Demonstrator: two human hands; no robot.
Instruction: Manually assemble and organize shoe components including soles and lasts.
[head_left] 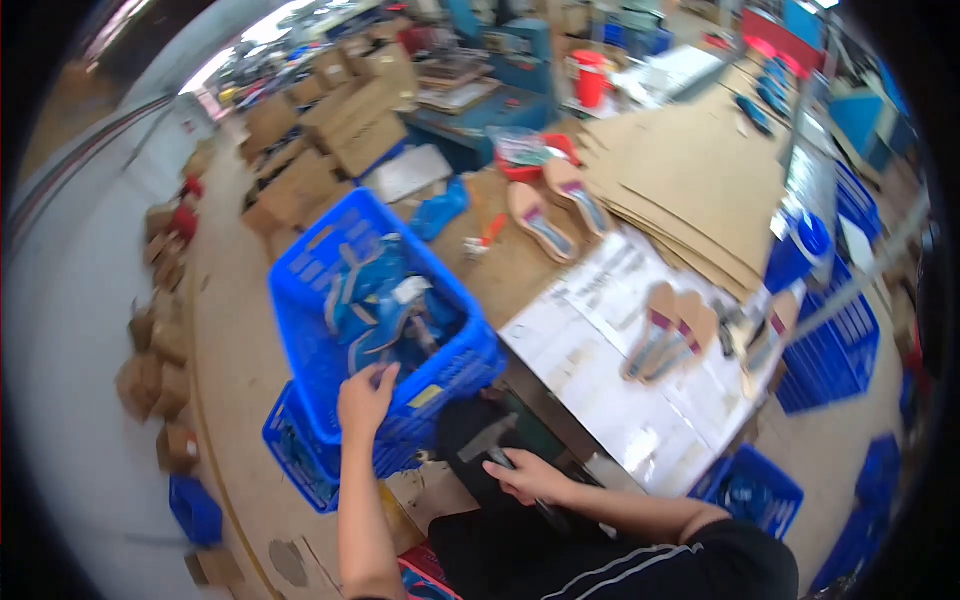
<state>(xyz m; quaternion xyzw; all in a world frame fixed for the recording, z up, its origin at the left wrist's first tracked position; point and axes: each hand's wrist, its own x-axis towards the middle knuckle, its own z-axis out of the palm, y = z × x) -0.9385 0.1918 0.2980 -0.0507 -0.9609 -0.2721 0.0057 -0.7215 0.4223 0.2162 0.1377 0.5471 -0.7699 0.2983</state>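
My left hand (365,398) is over the near rim of a blue plastic basket (300,268). Its fingers are curled together beside the blue shoe parts (372,315) piled inside; whether they pinch one of these or the rim is unclear. In my right hand (527,477) is a hammer (488,438), gripped by its dark handle in front of my body. The hammer's metal head points up and left, to the right of the basket.
A white-covered worktable (600,350) holds several tan insoles (660,335). Behind it lie a stack of brown boards (700,185), a red tray (560,150) and a blue shoe part (440,208). Another blue basket (755,490) stands right; cardboard boxes (350,130) line the back left.
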